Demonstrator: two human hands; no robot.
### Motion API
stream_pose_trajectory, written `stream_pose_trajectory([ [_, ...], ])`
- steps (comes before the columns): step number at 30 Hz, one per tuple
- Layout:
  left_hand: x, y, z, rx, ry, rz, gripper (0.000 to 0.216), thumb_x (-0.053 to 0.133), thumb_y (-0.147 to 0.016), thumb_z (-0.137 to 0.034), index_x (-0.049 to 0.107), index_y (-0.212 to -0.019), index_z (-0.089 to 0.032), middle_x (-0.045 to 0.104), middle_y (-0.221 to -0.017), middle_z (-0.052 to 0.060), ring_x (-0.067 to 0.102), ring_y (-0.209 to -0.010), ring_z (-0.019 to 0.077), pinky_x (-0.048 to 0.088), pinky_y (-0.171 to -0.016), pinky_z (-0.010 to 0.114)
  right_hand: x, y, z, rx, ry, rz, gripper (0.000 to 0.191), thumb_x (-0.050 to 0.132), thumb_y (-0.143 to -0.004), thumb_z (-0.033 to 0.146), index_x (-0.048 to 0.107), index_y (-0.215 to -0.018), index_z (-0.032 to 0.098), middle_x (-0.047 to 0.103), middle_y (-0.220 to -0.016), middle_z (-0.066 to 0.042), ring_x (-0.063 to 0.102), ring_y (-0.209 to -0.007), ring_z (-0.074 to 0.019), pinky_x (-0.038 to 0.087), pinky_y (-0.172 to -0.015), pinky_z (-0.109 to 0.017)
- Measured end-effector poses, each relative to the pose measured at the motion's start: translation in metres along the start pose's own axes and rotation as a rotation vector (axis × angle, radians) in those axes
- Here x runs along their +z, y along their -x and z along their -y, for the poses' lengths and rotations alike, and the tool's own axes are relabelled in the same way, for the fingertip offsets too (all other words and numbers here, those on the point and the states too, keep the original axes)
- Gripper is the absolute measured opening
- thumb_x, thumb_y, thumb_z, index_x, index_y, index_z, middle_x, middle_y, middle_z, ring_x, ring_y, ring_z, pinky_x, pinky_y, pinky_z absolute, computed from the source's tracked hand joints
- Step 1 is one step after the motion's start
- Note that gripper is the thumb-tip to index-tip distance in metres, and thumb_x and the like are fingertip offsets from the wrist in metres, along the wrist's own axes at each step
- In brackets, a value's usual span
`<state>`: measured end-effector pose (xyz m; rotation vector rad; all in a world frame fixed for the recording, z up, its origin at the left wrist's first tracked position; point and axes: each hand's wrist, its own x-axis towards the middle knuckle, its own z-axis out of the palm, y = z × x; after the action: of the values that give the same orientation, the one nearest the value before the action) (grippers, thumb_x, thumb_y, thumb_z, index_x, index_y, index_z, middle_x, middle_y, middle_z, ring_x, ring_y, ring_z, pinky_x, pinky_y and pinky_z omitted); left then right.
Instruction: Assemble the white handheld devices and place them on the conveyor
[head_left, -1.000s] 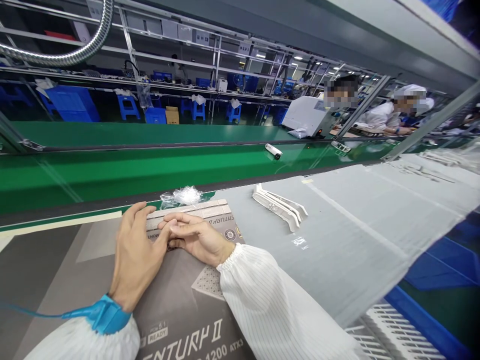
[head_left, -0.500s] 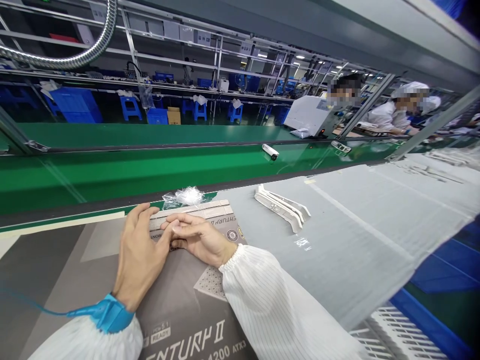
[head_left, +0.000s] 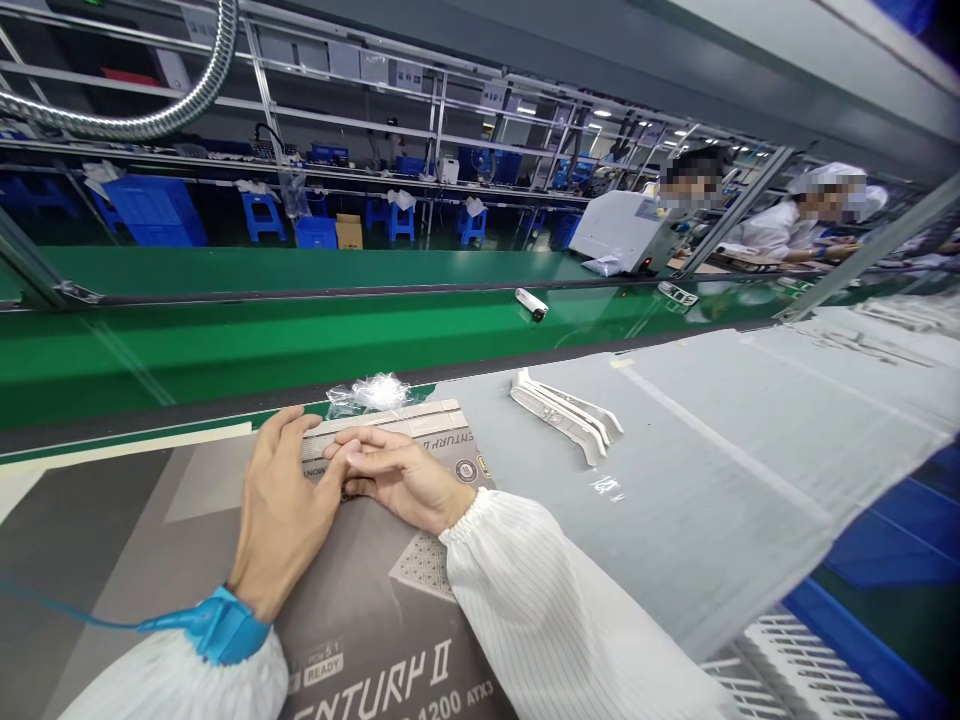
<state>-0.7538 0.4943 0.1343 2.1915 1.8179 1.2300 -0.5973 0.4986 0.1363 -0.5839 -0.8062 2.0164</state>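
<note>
My left hand (head_left: 283,510) wears a blue wrist strap (head_left: 225,626) with a cord running off to the left. Its fingers are curved and parted from the thumb. The thumb reaches right and meets my right hand (head_left: 409,482), whose fingers point left, loosely bent. No object shows in either hand, though the spot where the fingertips meet is partly covered. Both hands are over a flattened dark grey printed carton (head_left: 360,610) on the bench. Just beyond it is a crumpled clear plastic film (head_left: 375,392). Pale curved plastic parts (head_left: 562,415) lie right of the carton.
A grey mat (head_left: 690,480) covers the bench to the right. Behind runs a green conveyor belt (head_left: 337,335) carrying a small white part (head_left: 531,304) and a white frame-like part (head_left: 677,294). Farther back are a white machine (head_left: 619,230) and co-workers. Blue crates (head_left: 892,540) stand lower right.
On the belt, the white parts have shifted slightly left. A co-worker at the right has moved a little. My hands stay in the same pose.
</note>
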Motion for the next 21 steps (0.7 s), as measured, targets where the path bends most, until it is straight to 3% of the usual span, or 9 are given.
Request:
stream_pose_trajectory([
  [21, -0.0033, -0.0021, -0.0045, -0.024, 0.007, 0.017, 0.041, 0.053, -0.084, -0.042, 0.061, -0.114, -0.015, 0.055, -0.132, 0.018, 0.054, -0.126, 0.0324, 0.048, -0.105, 0.046, -0.001, -0.0005, -0.0011, -0.009, -0.005, 0.015, 0.027, 0.083, -0.072, 0.023, 0.073, -0.097, 0.018, 0.07, -0.103, -0.003, 0.061, -0.088, -0.0135, 0.045, -0.081, -0.027],
])
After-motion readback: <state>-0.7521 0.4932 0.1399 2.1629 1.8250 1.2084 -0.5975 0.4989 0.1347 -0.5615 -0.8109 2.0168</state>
